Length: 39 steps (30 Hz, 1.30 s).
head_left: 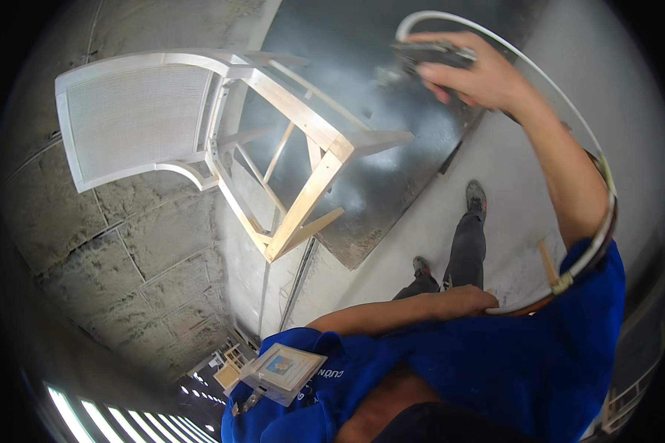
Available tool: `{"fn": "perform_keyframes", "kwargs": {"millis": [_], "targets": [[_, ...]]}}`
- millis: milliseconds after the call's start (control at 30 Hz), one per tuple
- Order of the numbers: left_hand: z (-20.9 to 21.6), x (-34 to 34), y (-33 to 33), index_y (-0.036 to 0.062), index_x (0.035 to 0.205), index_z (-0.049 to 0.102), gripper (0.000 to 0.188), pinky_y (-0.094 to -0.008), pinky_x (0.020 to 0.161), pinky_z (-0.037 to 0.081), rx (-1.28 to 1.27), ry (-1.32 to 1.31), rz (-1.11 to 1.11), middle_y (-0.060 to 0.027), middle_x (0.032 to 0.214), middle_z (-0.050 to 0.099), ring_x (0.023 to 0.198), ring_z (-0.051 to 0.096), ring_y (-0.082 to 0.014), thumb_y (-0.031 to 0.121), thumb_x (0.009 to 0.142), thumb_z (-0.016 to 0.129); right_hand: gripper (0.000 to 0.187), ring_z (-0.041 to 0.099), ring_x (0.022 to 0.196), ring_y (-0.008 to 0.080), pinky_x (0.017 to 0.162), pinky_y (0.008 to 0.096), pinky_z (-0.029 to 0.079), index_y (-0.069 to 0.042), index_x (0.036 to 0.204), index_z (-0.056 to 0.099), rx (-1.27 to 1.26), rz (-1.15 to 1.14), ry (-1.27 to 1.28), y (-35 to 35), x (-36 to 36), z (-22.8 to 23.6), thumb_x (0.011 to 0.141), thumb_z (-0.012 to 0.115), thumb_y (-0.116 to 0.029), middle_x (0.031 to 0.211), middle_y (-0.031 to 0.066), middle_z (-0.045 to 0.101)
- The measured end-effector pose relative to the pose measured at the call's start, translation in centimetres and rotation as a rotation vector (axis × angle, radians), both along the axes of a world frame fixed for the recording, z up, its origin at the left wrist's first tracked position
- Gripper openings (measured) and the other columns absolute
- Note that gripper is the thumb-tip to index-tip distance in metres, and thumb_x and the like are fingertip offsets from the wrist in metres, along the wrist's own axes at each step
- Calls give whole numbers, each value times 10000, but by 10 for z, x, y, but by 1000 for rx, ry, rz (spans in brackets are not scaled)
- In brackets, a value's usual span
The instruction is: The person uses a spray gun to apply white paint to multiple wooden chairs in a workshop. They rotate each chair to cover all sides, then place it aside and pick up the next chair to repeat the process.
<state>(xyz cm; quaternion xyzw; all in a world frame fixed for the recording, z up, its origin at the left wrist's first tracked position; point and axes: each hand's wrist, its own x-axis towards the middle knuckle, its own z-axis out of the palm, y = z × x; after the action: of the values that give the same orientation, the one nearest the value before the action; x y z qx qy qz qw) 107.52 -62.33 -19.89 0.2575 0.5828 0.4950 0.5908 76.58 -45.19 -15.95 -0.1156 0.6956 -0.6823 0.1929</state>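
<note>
My right hand [480, 70] is raised at the upper right, its fingers wrapped round a spray gun [434, 55]. A pale hose [547, 70] curves from the gun down along my right arm. Low across my waist, my left hand [465, 301] is closed on the hose's lower stretch. Left of the gun, apart from both hands, is a wooden chair frame [314, 192] with an open seat and a woven mesh back panel [137, 122]. The back looks whitish; the seat rails nearest me show more bare wood. What supports the chair I cannot make out.
Behind the chair lies a dark, shiny, mottled sheet [414, 170] with a stained edge. A wall of dusty grey panels [162, 244] stands at left. My shoes [476, 198] are on the pale floor [391, 269]. More wooden frames [233, 369] stand at the lower left.
</note>
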Motion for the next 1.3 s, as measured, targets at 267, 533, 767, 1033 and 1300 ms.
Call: {"fn": "perform_keyframes", "kwargs": {"millis": [267,533,767,1033,1300], "targets": [[19,-6,-62,-3,1193,656,340,-444,917,535,-102,-57,260,-237,1139,709,1025,693,-406,216,935,675,425,690,1089,424,960,459,551,-122,1321,681,116,-269,401,-171,-155,-26,902,670,-191,1125,242,727],[27,-2,-82,8,1186,637,338,-422,929,518,-183,-133,269,-236,1150,689,1029,668,-349,267,969,654,236,618,565,94,418,269,415,-85,1119,742,-487,-281,-190,-153,-152,-17,981,656,-257,741,11,682],[27,17,-82,42,1227,625,328,-401,956,496,-46,-130,367,-172,1192,688,1066,642,-314,314,1045,596,166,634,565,128,397,280,408,-75,920,712,-543,-248,-132,-143,-156,19,990,640,-207,715,35,680],[28,49,-104,33,1227,641,298,-384,952,497,-136,18,283,-176,1159,698,1074,650,-291,224,1000,658,151,578,510,122,390,286,369,-76,890,704,-714,-210,-81,-172,-110,85,964,658,-199,674,31,651],[56,84,-121,0,1154,686,301,-380,909,514,-33,-168,622,-168,1130,723,1040,650,-231,201,933,723,308,692,748,240,711,393,564,-20,1112,719,-225,-924,571,-254,-116,175,917,705,-257,856,132,743]]}}
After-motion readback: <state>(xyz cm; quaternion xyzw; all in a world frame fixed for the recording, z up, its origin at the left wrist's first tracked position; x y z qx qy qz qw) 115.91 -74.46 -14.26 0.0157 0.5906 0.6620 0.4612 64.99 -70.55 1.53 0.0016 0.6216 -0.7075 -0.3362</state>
